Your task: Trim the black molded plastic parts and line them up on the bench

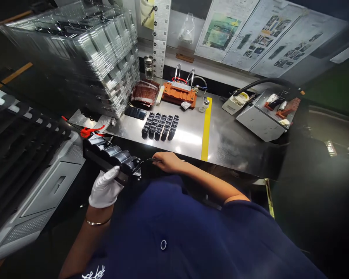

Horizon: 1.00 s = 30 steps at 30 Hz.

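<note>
My left hand (105, 188), in a white glove, grips the near end of a long black part (116, 153) with a row of glossy curved sections. The part hangs tilted off the table's front edge, at the left. My bare right hand (168, 162) is closed around a thin pointed tool (153, 159), whose tip points left at the part's near end without clearly touching it. On the metal table (189, 135), beyond my right hand, several black pieces (160, 126) stand in neat rows.
Stacked clear trays (104, 58) rise at the back left, near a phone (136, 112) and red-handled pliers (90, 131). An orange fixture (178, 93) sits at the back. Yellow tape (206, 130) crosses the table; a grey box device (263, 116) stands right.
</note>
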### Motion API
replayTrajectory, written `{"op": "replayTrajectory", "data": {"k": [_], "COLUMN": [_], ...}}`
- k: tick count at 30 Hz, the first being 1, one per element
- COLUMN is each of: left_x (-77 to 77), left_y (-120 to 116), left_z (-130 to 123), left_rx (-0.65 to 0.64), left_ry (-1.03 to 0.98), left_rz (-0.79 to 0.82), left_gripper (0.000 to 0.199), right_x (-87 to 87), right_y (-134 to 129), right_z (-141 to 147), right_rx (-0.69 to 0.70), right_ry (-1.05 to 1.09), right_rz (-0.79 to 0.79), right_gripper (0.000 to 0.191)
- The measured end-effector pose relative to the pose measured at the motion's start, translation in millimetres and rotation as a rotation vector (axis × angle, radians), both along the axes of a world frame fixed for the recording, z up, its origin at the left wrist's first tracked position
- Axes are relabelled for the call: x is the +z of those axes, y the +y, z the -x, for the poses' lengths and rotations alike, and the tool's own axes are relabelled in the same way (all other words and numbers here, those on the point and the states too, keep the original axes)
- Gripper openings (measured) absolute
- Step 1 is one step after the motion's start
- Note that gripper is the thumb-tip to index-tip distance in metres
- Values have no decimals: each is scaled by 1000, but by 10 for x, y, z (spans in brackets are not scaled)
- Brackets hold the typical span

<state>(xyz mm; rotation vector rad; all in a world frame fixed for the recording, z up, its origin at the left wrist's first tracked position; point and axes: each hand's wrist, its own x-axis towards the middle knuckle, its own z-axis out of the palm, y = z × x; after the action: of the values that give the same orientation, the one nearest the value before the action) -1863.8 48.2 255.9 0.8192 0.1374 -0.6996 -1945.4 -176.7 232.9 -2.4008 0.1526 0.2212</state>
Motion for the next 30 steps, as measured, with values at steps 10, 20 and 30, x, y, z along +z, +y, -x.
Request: {"op": "replayTrajectory", "data": {"k": [10,20,30], "left_x": [84,141,98], "left_y": [-20,-96,-169], "left_z": [-43,17,80], "left_rx": [-324,-191,-98], "left_ry": [-34,-10,129], "left_rz": [-100,-102,-32], "left_gripper": [67,63,44], "right_x": [593,560,487], "right_y": [45,12,-15], "right_z": [-5,-53,-109], "right_rx": [520,425,346], "right_ry": [-575,-798,-838], "right_rz": [49,198,273], "right_gripper": [58,57,61]}}
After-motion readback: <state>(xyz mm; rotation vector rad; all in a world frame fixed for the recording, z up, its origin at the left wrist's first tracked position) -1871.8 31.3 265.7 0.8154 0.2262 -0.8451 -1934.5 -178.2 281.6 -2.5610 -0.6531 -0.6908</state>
